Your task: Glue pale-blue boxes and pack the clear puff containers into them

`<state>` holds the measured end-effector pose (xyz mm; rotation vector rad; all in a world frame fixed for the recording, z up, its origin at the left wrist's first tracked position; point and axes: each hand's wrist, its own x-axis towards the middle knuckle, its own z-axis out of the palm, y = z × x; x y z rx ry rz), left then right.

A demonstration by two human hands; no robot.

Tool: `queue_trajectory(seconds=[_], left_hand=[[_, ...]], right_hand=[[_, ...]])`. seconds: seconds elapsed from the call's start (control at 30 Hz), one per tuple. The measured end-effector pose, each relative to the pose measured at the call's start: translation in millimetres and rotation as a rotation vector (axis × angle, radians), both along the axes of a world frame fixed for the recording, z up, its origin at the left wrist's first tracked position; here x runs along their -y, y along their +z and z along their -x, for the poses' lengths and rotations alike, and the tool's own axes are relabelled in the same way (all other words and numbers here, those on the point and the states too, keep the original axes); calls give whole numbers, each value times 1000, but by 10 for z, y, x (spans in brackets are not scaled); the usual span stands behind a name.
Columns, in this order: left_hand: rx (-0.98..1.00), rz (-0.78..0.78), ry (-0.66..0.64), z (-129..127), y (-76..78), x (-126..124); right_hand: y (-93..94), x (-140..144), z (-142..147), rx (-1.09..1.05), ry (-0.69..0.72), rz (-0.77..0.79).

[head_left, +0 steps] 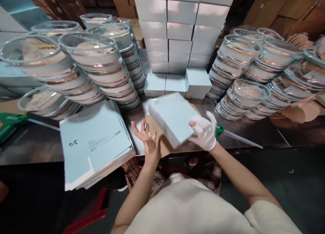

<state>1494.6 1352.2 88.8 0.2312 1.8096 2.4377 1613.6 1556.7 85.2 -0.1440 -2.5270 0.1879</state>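
My right hand [204, 132], in a white glove, grips a closed pale blue box [172, 117] by its near right corner and holds it tilted above the metal table [254, 129]. My bare left hand [147, 139] hovers open just left of the box, palm up, fingers spread, touching nothing. Under the box lies a brown cardboard sheet [158, 139]. A stack of flat, unfolded pale blue box blanks [93, 142] lies to the left and overhangs the table's near edge.
Tall stacks of glass bowls stand at the left [101, 61] and right [243, 92]. A wall of closed pale blue boxes [177, 34] rises at the back centre. Green-handled tools lie at the far left [10, 124] and behind the right hand [236, 136].
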Motion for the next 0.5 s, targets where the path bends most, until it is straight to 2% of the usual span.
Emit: queue_trajectory(seconds=[0.1,0.17,0.23,0.3,0.33,0.4,0.5], left_hand=[[-113,100,-51,-129,-50,38],[-234,116,-148,-256,-22,122],[-371,126,-186,-344,61,307],[-473,183,-154,-332,190,614],[-503,238,-105,-278,269,804],[-527,399,85,-67,443,1216],[-371,751,500,461,667,1756]], right_hand=[[475,-321,953,186,-232,-45],[667,-499,1540,220,-261,-58],[732,-635,1959,289,-310,-58],[694,-728,2183,345,-344,-46],[651,-762,2232,357,-348,-40],[550,-816,2249,365,-348,-37],[444,-869,2200,375,-351,-37]])
